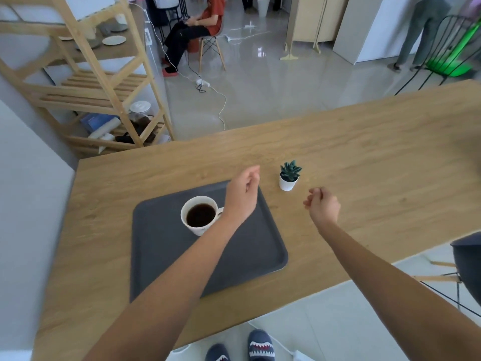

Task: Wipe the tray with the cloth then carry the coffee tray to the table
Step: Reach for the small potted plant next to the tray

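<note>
A dark grey tray (250, 254) lies flat on the wooden table (364, 157), near its front edge. On the tray stands a white cup (199, 214) full of black coffee. My left hand (242, 194) hovers above the tray's far right corner, fingers loosely curled, holding nothing. My right hand (322, 204) hangs over bare tabletop to the right of the tray, fingers curled in, also holding nothing. No cloth is in view.
A small succulent in a white pot (289, 177) stands on the table just beyond the tray, between my hands. A wooden shelf rack (104, 82) is at the far left. Beyond the table, one person sits and another stands; cables cross the floor. A dark chair (466, 259) is at the right.
</note>
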### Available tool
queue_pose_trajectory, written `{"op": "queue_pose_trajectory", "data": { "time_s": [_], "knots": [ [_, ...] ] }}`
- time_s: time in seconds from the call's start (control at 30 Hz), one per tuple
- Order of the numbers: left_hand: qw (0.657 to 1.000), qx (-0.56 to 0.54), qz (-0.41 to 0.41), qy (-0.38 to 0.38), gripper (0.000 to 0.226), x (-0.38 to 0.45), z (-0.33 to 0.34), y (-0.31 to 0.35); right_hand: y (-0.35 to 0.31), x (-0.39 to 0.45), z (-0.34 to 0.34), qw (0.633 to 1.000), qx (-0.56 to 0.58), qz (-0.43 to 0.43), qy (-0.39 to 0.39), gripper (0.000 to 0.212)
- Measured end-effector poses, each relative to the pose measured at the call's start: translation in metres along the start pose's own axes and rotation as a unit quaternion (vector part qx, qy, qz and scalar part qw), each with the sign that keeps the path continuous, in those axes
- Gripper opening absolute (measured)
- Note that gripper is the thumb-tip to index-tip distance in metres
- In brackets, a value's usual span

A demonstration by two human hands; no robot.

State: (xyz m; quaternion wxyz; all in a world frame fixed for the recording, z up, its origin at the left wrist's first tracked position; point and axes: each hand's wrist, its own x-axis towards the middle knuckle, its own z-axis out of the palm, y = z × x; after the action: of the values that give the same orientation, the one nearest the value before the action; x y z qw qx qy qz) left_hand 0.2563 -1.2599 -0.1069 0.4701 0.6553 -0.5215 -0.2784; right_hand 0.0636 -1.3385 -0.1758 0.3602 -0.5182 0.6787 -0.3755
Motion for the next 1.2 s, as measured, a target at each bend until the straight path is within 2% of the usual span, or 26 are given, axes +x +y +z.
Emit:
{"op": "queue_pose_trajectory", "data": {
  "time_s": [0.07,0.13,0.27,0.33,0.43,0.53,0.73,0.9,1.07,1.2],
  "knots": [
    [0.984,-0.078,-0.146,-0.064,0.043,0.021,0.039,-0.006,0.001,0.011,0.001,0.998,0.047,0.029,-0.021,0.032],
    [0.955,-0.136,-0.252,-0.077,0.049,0.037,0.066,-0.018,0.003,0.022,0.007,0.993,0.088,0.048,-0.069,0.034],
    [0.915,-0.225,-0.33,-0.057,0.05,0.054,0.094,-0.023,0.008,0.041,0.011,0.976,0.12,0.063,-0.168,0.042],
    [0.9,-0.264,-0.341,-0.056,0.047,0.059,0.1,-0.02,0.006,0.045,0.011,0.964,0.153,0.064,-0.209,0.042],
    [0.896,-0.28,-0.334,-0.083,0.036,0.064,0.104,-0.018,-0.003,0.048,0.013,0.948,0.194,0.061,-0.244,0.039],
    [0.896,-0.291,-0.327,-0.071,0.041,0.074,0.096,-0.018,-0.018,0.053,0.019,0.94,0.214,0.056,-0.259,0.039],
    [0.914,-0.296,-0.278,-0.029,0.041,0.106,0.027,-0.009,-0.088,0.062,0.062,0.922,0.219,0.028,-0.317,0.04],
    [0.92,-0.296,-0.256,0.043,0.039,0.118,-0.075,-0.023,-0.158,0.041,0.146,0.896,0.197,-0.005,-0.399,0.04],
    [0.906,-0.297,-0.277,0.12,0.045,0.115,-0.187,-0.079,-0.213,-0.009,0.261,0.859,0.137,-0.025,-0.493,0.042],
    [0.892,-0.299,-0.289,0.178,0.048,0.108,-0.27,-0.13,-0.243,-0.053,0.352,0.837,0.102,-0.017,-0.537,0.043]
  ]
}}
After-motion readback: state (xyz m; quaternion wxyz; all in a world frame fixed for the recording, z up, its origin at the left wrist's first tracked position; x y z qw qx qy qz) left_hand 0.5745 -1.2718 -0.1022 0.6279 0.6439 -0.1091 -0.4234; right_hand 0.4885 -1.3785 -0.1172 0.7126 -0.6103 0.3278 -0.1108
